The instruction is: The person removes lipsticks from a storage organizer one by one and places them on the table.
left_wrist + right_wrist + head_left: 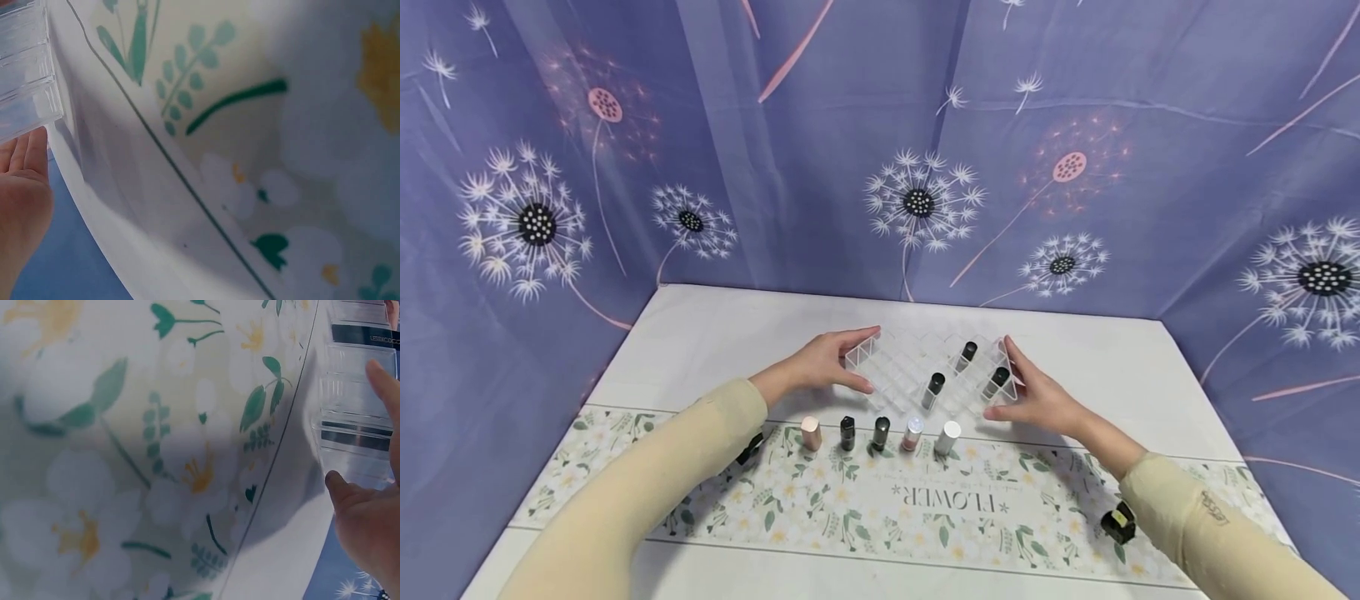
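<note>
From the head camera, a clear plastic organizer (917, 367) sits on the white table (715, 333), three dark-capped tubes standing in its cells. The left hand (823, 364) and right hand (1037, 396) clasp its two ends, fingers spread. Five tubes (880, 434) line up just before it.

Left wrist: fingertips (28, 150) touch the organizer's corner (28, 81).

Right wrist: thumb and finger (381, 381) press the organizer's side (356, 425).
</note>
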### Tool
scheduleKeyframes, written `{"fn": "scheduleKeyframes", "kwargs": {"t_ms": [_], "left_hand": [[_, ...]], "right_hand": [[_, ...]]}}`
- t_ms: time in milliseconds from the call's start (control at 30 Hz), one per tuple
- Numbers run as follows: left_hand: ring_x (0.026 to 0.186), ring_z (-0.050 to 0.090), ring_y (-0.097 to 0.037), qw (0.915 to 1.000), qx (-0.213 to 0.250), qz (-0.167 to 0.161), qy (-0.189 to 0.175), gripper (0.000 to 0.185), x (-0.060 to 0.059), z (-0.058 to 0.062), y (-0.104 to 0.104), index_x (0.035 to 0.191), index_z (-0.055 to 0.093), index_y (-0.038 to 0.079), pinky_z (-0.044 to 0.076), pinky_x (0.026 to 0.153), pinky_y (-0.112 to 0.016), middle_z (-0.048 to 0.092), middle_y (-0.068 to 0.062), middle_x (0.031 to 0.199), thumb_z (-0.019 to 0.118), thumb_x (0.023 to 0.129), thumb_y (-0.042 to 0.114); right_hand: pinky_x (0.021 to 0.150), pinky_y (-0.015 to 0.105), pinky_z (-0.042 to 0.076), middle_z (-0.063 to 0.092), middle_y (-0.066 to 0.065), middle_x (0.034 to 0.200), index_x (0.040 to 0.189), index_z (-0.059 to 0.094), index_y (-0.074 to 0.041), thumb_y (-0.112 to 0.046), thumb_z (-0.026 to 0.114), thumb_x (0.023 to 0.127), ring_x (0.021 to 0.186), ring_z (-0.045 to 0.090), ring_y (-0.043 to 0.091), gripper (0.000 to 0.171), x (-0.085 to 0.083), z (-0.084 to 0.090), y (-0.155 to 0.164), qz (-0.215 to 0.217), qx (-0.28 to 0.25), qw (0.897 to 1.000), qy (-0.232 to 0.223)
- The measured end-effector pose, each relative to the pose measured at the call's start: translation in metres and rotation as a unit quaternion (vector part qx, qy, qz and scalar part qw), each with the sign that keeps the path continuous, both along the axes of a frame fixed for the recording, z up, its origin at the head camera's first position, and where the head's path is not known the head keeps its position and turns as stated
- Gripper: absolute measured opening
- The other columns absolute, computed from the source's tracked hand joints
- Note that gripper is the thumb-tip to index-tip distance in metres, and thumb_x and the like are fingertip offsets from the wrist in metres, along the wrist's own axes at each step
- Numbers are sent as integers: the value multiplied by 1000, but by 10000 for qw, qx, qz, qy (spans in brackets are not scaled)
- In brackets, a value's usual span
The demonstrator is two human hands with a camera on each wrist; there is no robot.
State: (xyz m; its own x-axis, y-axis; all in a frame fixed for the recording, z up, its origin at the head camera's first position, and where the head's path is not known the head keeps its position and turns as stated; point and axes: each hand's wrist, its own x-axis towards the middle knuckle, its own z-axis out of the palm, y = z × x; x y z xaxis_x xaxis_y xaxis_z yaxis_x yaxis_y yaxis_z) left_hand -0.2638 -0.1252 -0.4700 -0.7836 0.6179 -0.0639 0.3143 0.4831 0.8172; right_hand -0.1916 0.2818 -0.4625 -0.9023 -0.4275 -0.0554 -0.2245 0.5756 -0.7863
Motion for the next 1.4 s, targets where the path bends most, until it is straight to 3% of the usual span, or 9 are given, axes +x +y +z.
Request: {"fn": "scheduleKeyframes", "kwargs": {"t_ms": [300, 600, 733, 900, 1100, 1400], "left_hand": [[154, 42, -31, 10000, 19, 0, 15, 103, 0, 1, 0, 168, 38, 19, 51, 114, -45, 40, -2, 170, 96, 83, 25], [153, 44, -31, 9999, -74, -16, 93, 102, -1, 3, 0, 168, 38, 16, 51, 113, -44, 40, -4, 170, 95, 84, 25], [153, 43, -30, 9999, -112, -32, 58, 102, -2, 3, 0, 168, 38, 17, 51, 112, -44, 39, -4, 171, 95, 84, 25], [154, 43, -29, 9999, -105, -39, -12, 103, -2, 3, 1, 168, 37, 18, 50, 114, -43, 38, -3, 171, 95, 84, 25], [154, 43, -30, 9999, -94, -77, 19, 102, -2, 6, 1, 168, 37, 17, 52, 111, -44, 38, -5, 171, 95, 84, 24], [154, 43, -30, 9999, -106, -58, -45, 102, -2, 5, 1, 168, 38, 19, 51, 112, -44, 40, -3, 170, 95, 84, 24]], "right_hand": [[122, 53, 29, 4, 25, 177, 171, -3, -2, -14, 87, 91, 159, 16, 51, 120, -1, 20, 8, 402, -5, 9978, 528], [122, 49, 34, 24, 22, 175, 172, 20, -8, -22, 84, 96, 151, 39, 50, 100, -4, 47, -6, 283, 499, 9921, 1120], [125, 43, 33, 30, 20, 173, 170, 27, -6, -19, 81, 98, 152, 40, 46, 91, -3, 54, -21, 460, 428, 9885, 1373], [125, 42, 34, 36, 20, 170, 168, 31, -5, -16, 80, 98, 153, 40, 42, 86, -4, 57, -38, 693, 321, 9830, 1669], [120, 53, 42, 49, 18, 163, 161, 45, -3, -14, 82, 97, 148, 48, 39, 75, -7, 56, -51, 972, 357, 9763, 1900], [117, 52, 45, 61, 14, 153, 151, 60, -2, -11, 85, 93, 141, 57, 37, 63, -10, 46, -58, 1066, 157, 9788, 1742]]}}
